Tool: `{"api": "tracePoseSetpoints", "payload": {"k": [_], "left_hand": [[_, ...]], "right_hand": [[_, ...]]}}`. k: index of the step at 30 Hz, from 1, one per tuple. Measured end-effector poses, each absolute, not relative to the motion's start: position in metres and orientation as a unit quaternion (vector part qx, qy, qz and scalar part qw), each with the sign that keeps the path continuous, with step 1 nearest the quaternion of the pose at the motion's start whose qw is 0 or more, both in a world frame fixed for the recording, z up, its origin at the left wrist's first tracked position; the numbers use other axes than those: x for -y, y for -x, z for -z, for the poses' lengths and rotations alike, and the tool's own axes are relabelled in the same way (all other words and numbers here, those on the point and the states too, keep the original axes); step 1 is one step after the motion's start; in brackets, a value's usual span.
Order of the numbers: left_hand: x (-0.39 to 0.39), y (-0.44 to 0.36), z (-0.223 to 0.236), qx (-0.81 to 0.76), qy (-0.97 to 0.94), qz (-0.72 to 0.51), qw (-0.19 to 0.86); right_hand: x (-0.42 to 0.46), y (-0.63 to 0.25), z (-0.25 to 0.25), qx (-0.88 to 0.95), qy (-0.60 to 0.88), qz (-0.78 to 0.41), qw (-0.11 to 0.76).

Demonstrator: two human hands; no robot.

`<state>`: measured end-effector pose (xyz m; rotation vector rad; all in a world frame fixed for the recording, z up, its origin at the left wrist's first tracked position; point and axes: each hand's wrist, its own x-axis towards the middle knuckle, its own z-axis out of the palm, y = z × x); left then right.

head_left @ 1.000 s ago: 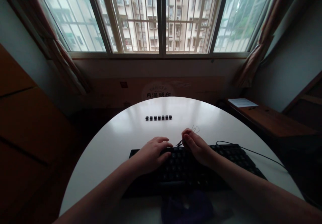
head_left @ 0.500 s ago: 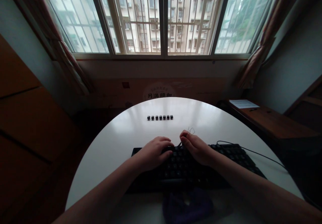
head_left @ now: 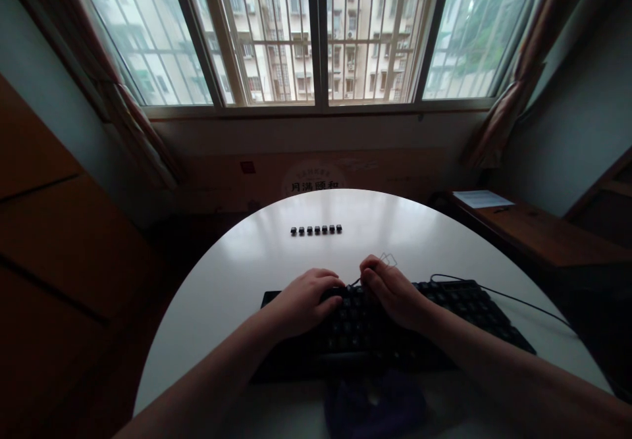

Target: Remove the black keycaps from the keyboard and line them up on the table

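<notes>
Narrowly apart at the keyboard edge, left hand curls half-open, right hand grips looped wire.

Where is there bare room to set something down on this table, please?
The white table is bare left of the keyboard and right of the row of black keycaps. Crowded: the keyboard, with the left hand and right hand over it.

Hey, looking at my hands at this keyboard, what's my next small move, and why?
I'd probably seat the dark end of the wire tool squarely before lifting. Your right hand grips the tool, and that end points toward the far edge of the keyboard, close to your left hand, but I can't tell whether it has caught a key.
</notes>
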<state>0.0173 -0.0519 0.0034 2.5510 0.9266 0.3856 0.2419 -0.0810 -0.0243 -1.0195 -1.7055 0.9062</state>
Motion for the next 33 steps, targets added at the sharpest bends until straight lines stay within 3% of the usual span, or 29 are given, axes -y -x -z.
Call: {"api": "tracePoseSetpoints", "payload": {"k": [4, 9, 17, 25, 33], "left_hand": [[0.054, -0.018, -0.007, -0.335, -0.911, -0.129, 0.205], [0.057, -0.019, -0.016, -0.35, -0.895, -0.159, 0.225], [0.056, -0.02, -0.025, -0.326, -0.879, -0.225, 0.266], [0.048, -0.015, -0.02, -0.361, -0.85, -0.281, 0.261], [0.056, -0.019, -0.027, -0.282, -0.873, -0.228, 0.326]], "right_hand": [[0.08, -0.239, 0.027, 0.612, 0.406, -0.386, 0.558], [0.096, -0.237, 0.016, 0.771, 0.352, -0.239, 0.475], [0.105, -0.238, 0.006, 0.864, 0.259, -0.136, 0.409], [0.106, -0.24, -0.001, 0.824, 0.3, 0.044, 0.479], [0.109, -0.234, -0.002, 0.837, 0.292, 0.112, 0.45]]}}
